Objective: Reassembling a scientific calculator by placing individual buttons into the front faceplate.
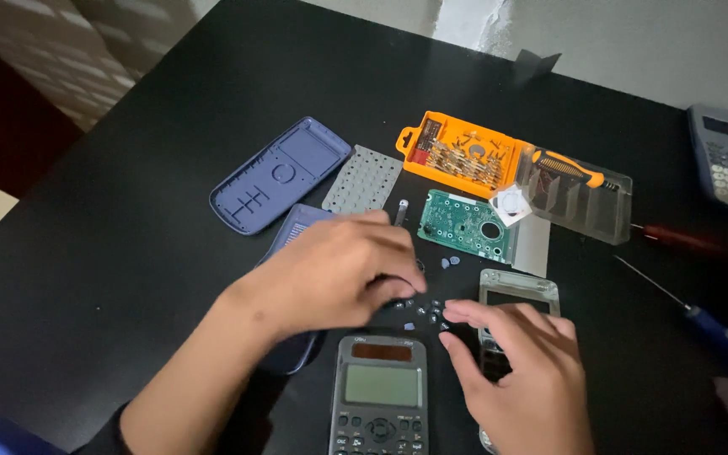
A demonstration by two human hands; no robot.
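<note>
Black tabletop (pixel 128 253): I am picking at loose keys (pixel 425 310) with both hands, left hand (pixel 339 274) pinching, right hand (pixel 516 362) spread flat; calculator (pixel 378 396) lying at 6 o'clock.

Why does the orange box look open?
It is open: the orange box shows its rows of screwdriver bits uncovered, and its clear lid lies flat to the right with a screwdriver on it.

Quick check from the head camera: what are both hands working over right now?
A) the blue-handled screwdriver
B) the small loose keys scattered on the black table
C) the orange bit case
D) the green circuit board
B: the fingertips of the left hand and right hand meet over the small loose keys, just above the assembled calculator; the green circuit board lies apart from both hands.
</note>
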